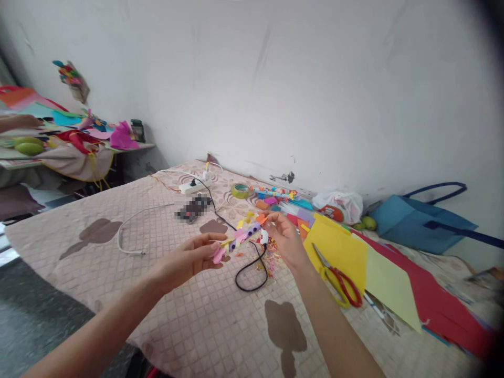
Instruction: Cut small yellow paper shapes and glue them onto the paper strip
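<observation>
Between my two hands stretches a narrow purple decorated strip [247,233] with dark dots and pink, yellow and orange cut-paper shapes. My left hand [199,254] pinches its pink end, and my right hand [281,235] grips its orange end. Below the right end lies a white plug-like piece [264,238] on a looped black cable [252,290]. Tiny paper scraps [275,260] are scattered on the cloth beside my right hand. Scissors [342,283] with red and yellow handles rest on yellow paper [334,249] to the right.
Tape [240,190], another decorated strip [275,192] and a white power strip [195,185] lie toward the wall. A blue bag [417,223] and red paper [437,296] are on the right. At far left, another person's hand [23,122] is over a second, cluttered table.
</observation>
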Demonstrator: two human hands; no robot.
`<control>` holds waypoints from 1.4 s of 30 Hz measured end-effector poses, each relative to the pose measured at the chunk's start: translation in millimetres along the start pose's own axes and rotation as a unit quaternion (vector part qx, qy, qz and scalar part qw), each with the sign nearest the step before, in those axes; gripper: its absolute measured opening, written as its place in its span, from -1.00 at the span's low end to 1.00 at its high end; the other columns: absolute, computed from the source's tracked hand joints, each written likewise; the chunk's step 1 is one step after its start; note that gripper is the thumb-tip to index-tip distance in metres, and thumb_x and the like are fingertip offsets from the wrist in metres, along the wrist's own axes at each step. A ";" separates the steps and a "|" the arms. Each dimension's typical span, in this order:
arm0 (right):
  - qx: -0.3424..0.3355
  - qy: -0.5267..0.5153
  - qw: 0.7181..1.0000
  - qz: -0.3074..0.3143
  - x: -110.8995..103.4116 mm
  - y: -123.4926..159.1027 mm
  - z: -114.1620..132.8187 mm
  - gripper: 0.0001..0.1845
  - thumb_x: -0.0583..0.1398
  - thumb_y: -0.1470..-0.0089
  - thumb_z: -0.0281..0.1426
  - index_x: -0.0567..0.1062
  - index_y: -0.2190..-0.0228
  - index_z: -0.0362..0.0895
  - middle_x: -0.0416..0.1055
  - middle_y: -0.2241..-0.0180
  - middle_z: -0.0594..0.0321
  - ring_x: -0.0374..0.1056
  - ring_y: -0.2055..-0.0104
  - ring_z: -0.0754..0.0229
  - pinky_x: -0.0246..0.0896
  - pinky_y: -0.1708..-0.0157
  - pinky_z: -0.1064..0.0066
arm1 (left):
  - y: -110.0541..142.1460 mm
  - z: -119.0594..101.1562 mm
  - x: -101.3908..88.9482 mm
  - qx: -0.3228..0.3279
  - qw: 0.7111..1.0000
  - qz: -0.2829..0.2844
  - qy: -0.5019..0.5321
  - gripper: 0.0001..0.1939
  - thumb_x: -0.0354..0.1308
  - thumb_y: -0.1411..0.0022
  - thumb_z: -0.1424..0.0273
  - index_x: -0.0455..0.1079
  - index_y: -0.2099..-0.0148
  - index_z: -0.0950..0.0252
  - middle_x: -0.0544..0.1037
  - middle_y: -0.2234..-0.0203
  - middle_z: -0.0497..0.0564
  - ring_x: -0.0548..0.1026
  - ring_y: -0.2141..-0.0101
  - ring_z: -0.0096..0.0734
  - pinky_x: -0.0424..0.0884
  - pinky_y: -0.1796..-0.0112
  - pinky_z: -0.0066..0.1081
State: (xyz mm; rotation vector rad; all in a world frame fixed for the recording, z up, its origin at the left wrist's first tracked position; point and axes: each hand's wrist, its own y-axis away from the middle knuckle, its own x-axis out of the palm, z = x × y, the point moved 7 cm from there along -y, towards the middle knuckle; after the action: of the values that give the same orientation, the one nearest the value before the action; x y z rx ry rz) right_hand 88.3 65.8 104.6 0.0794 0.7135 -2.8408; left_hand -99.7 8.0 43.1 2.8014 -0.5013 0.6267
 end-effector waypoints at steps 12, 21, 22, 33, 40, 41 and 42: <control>0.005 0.013 0.998 -0.067 -22.4 0.8 -11.7 -0.86 0.19 -0.02 -0.28 0.37 0.42 -0.08 0.38 0.19 0.23 0.29 0.17 0.16 0.15 0.17 0.34 | 4.5 -1.9 -1.7 0.067 0.977 -0.030 -0.198 -0.73 0.22 -0.05 0.27 0.35 0.26 0.35 0.53 0.43 0.04 0.47 0.50 -0.49 0.35 0.50 -0.52; -0.001 0.032 0.996 -0.084 -30.9 5.0 -9.2 -0.85 0.19 -0.02 -0.27 0.36 0.41 -0.08 0.38 0.22 0.24 0.29 0.17 0.15 0.14 0.15 0.32 | -2.8 -10.7 7.3 0.124 0.941 -0.056 -0.309 -0.73 0.07 -0.16 0.23 0.27 0.44 0.33 0.50 0.63 -0.01 0.41 0.64 -0.53 0.24 0.62 -0.56; 0.001 0.035 0.995 -0.090 -33.8 5.7 -9.4 -0.85 0.19 -0.01 -0.26 0.37 0.41 -0.07 0.39 0.23 0.24 0.29 0.17 0.15 0.15 0.16 0.32 | -2.4 -9.8 5.5 0.119 0.947 -0.049 -0.293 -0.72 0.05 -0.18 0.22 0.26 0.44 0.33 0.49 0.63 -0.02 0.40 0.65 -0.53 0.24 0.62 -0.56; -0.018 0.013 0.991 -0.132 -56.5 14.8 -9.5 -0.83 0.20 0.01 -0.25 0.37 0.40 -0.07 0.38 0.21 0.22 0.29 0.13 0.12 0.15 0.10 0.22 | -11.8 4.8 -33.0 0.083 0.988 -0.117 -0.052 -0.74 0.06 -0.17 0.25 0.18 0.46 0.30 0.25 0.78 -0.20 0.12 0.75 -0.68 -0.03 0.71 -0.64; -0.009 0.012 0.990 -0.142 -64.9 22.3 -13.0 -0.84 0.20 0.01 -0.26 0.38 0.41 -0.07 0.38 0.23 0.24 0.29 0.18 0.15 0.15 0.12 0.24 | -20.4 -1.5 -12.8 0.125 0.986 -0.048 0.104 -0.72 -0.03 -0.23 0.32 0.12 0.52 0.28 0.44 0.14 0.05 0.39 0.08 -0.38 0.37 0.16 -0.38; -0.008 0.010 0.990 -0.141 -64.9 23.0 -14.7 -0.84 0.20 0.02 -0.25 0.37 0.42 -0.07 0.38 0.22 0.23 0.29 0.17 0.15 0.16 0.13 0.25 | -21.9 -1.7 -8.3 0.122 0.984 -0.045 0.125 -0.73 -0.04 -0.23 0.33 0.11 0.51 0.27 0.45 0.23 0.04 0.40 0.11 -0.39 0.37 0.17 -0.38; -0.007 0.007 0.990 -0.140 -64.9 23.7 -16.2 -0.84 0.21 0.02 -0.25 0.37 0.42 -0.07 0.38 0.22 0.23 0.29 0.17 0.14 0.17 0.14 0.25 | -23.4 -1.8 -4.9 0.121 0.982 -0.049 0.138 -0.74 -0.03 -0.22 0.34 0.10 0.50 0.26 0.44 0.36 0.01 0.44 0.20 -0.43 0.39 0.21 -0.42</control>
State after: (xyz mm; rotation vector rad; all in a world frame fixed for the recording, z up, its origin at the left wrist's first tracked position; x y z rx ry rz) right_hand 156.8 65.4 86.1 -0.0023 0.8057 -3.1022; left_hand -95.8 31.4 39.2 2.8684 -0.2432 1.1011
